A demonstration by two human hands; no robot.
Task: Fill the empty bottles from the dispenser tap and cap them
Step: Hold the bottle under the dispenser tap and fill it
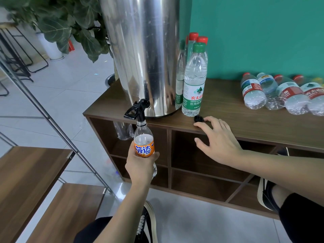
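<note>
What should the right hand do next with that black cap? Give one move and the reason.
Probably pinch the black cap off the cabinet top. The right hand lies open with its fingertips right beside the cap, while the left hand grips the uncapped orange-label bottle at the tap; the bottle appears partly filled.

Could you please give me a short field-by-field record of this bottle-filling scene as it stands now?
left hand: grips the orange-label bottle, mouth right under the black tap
right hand: fingers straight, reaching to the black cap on the cabinet top
dispenser: steel urn on the cabinet's left end
upright bottles: capped, beside the urn
lying bottles: on their sides at the right, by the green wall
</note>
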